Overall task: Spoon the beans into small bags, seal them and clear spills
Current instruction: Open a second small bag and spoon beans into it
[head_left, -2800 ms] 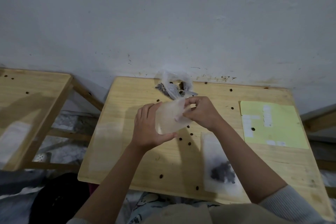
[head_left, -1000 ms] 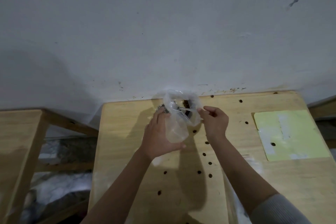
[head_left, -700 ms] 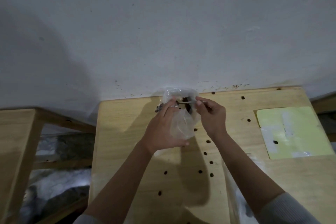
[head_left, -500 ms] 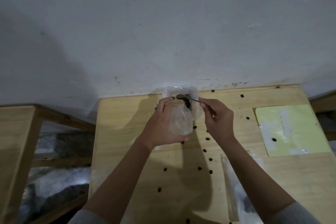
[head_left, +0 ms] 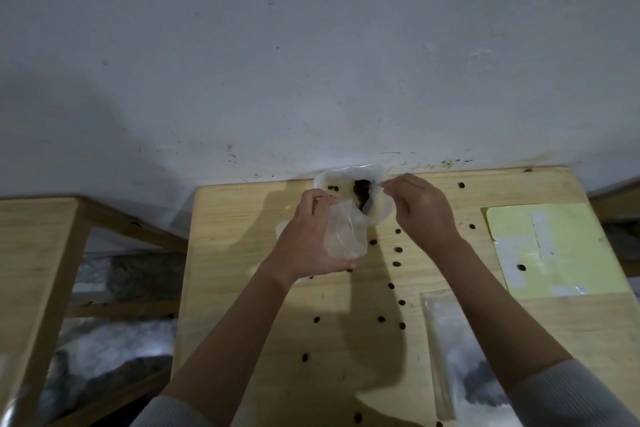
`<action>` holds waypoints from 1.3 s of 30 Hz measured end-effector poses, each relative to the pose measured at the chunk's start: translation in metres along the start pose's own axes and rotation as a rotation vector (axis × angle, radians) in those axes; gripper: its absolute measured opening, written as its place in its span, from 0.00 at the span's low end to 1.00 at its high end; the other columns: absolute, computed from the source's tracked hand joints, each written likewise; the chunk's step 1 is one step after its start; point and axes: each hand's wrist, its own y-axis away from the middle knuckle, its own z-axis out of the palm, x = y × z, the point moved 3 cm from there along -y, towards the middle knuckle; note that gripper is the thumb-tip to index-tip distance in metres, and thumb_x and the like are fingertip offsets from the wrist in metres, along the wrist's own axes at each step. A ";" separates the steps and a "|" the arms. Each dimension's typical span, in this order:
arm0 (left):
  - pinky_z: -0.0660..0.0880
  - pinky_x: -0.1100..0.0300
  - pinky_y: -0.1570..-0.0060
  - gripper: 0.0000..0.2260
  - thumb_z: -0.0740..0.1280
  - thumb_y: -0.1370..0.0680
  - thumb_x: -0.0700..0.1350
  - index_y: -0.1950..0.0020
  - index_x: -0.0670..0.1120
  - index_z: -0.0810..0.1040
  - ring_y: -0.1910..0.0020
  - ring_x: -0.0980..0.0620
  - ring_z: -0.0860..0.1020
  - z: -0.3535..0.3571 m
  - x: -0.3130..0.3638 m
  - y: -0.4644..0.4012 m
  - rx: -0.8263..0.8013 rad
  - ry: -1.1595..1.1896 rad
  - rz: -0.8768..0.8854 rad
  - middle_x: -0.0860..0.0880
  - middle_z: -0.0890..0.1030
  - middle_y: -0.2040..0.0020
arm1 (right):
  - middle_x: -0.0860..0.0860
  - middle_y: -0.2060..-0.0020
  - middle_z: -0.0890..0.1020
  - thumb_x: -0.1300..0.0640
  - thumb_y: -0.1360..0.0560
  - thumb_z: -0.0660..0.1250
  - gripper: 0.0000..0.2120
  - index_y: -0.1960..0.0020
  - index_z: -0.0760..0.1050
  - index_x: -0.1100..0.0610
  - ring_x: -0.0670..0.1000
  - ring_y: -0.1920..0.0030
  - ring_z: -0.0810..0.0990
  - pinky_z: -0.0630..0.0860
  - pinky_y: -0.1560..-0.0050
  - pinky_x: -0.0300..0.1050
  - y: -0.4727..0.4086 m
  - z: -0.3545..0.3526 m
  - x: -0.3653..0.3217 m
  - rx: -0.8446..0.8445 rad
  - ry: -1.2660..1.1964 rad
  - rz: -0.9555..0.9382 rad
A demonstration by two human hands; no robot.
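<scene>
Meanwhile, left hand (head_left: 308, 239) holds unlabelled small bag (head_left: 347, 236).

Looks like a plain home room or makeshift work corner, prob. not a proper shop or lab. Bare whitish wall (head_left: 311, 62), scuffed and speckled w/ dark marks near the bottom. Pale wooden tabletop (head_left: 242, 288) pushed right against it, a second similar wooden table (head_left: 31, 270) just beside it at left. Yellow-green sheet (head_left: 554, 246) lies on the tabletop's right side. Under the tables, crumpled grey-white stuff (head_left: 104, 350) on the floor, too dim to identify.
</scene>
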 end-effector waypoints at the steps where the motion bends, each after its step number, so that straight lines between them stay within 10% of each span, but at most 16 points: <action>1: 0.71 0.63 0.50 0.49 0.79 0.44 0.62 0.30 0.49 0.63 0.39 0.53 0.68 0.000 0.000 0.000 -0.002 -0.005 -0.003 0.52 0.60 0.34 | 0.55 0.59 0.84 0.65 0.26 0.62 0.09 0.53 0.82 0.63 0.55 0.61 0.82 0.76 0.61 0.40 -0.008 -0.004 0.005 -0.007 -0.022 0.033; 14: 0.70 0.63 0.50 0.49 0.79 0.45 0.62 0.30 0.47 0.63 0.37 0.52 0.67 0.009 0.008 -0.001 0.003 -0.018 0.016 0.50 0.60 0.34 | 0.53 0.64 0.81 0.62 0.24 0.62 0.06 0.56 0.78 0.58 0.55 0.60 0.81 0.72 0.59 0.40 -0.045 0.002 0.070 -0.115 -0.127 0.547; 39: 0.73 0.48 0.38 0.49 0.75 0.44 0.68 0.31 0.47 0.61 0.32 0.44 0.65 0.022 0.011 0.009 0.116 -0.066 0.097 0.44 0.58 0.32 | 0.57 0.63 0.78 0.68 0.24 0.60 0.06 0.55 0.76 0.65 0.56 0.65 0.76 0.70 0.67 0.41 -0.006 -0.011 0.015 0.313 0.099 0.075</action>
